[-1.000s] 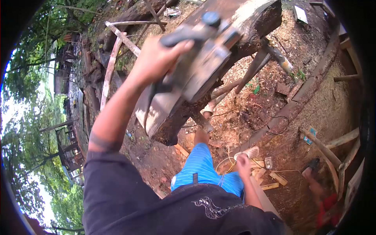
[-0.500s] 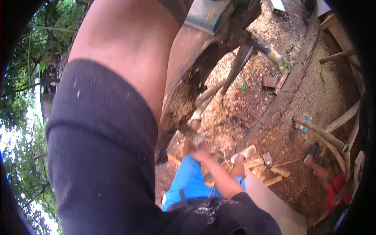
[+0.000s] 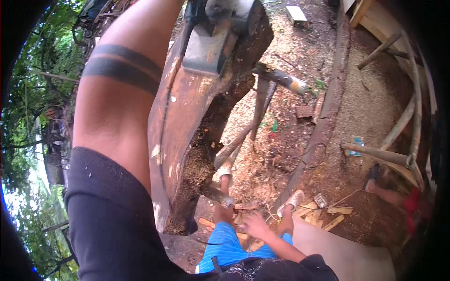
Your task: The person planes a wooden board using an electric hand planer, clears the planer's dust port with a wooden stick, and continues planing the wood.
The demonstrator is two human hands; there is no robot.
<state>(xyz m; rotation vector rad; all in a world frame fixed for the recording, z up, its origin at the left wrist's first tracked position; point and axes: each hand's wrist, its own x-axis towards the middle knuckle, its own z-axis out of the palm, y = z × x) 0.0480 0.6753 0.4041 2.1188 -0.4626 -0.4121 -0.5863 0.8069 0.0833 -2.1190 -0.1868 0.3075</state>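
My left arm point(image 3: 122, 98), banded with dark tattoos, stretches up along the left side; its hand lies beyond the top edge. Close to that forearm, a grey and black machine point(image 3: 206, 49) rests on a large reddish-brown slab of wood point(image 3: 183, 107); its exact kind is unclear. Sawdust coats the slab's rough, dark edge. My right hand point(image 3: 255, 225) hovers over my lap, near my knee and blue shorts point(image 3: 222, 241). Its fingers look spread, slightly blurred, with nothing visible in them.
Round wooden poles point(image 3: 379, 154) form a frame at the right, near another person's leg point(image 3: 386, 194) and red clothing. Wood offcuts point(image 3: 335, 215) lie by my foot. A pipe-like post point(image 3: 283, 78) juts from beneath the slab. Wood chips point(image 3: 262, 159) cover the ground.
The view has shifted, showing more of my left forearm, the machine and the slab. My right hand has moved away from my shin, back toward my lap, and its fingers have spread.
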